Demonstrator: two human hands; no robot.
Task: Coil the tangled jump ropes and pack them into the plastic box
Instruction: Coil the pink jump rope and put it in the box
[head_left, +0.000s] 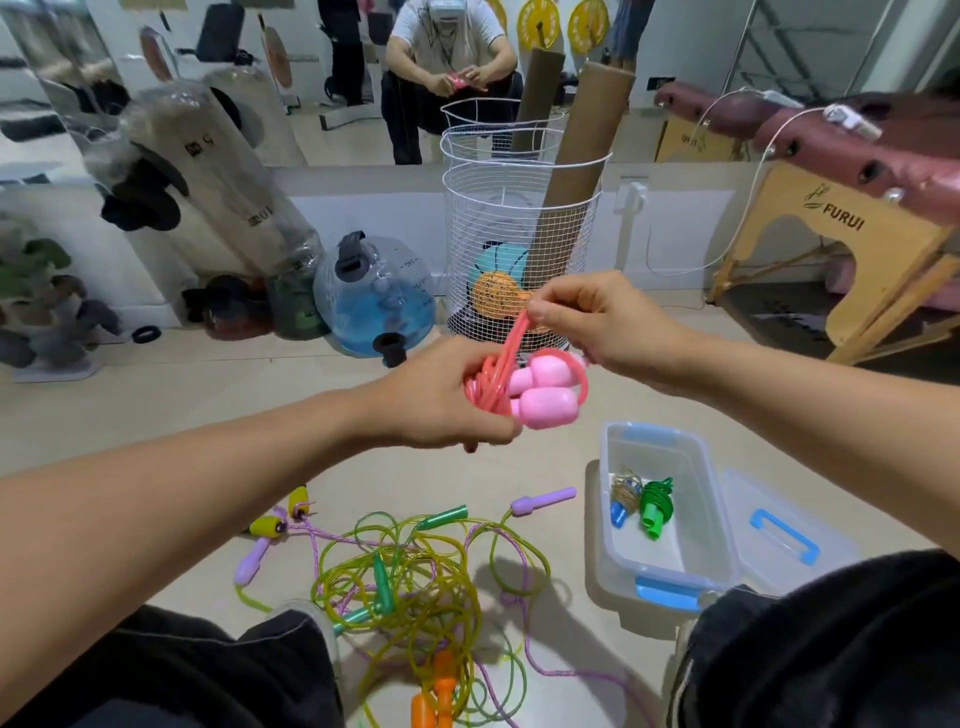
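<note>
Your left hand (447, 400) grips the pink jump rope (498, 374), its fingers curled round the gathered coils and the two pink handles (545, 395), which lie side by side against your palm. Your right hand (597, 322), just above and to the right, pinches several strands of the same rope between thumb and fingers (540, 312), drawing them up taut from the bundle. Both hands are held above the floor (130, 405).

Below them on the floor lies the tangle of remaining ropes (410, 582): yellow-green, green and lilac cords overlapping, with purple handles (543, 500), yellow handles (267, 526), a green handle (441, 517) and orange handles (434, 696) at its edges.

To the right of the tangle stands the plastic box (717, 530), open, holding a coiled green rope (655, 501) and a coiled tan rope with a blue handle (621, 501) touching it. The box's lid (789, 535) lies just beside the box on its far side. A white wire basket (519, 218) stands behind your hands.
</note>
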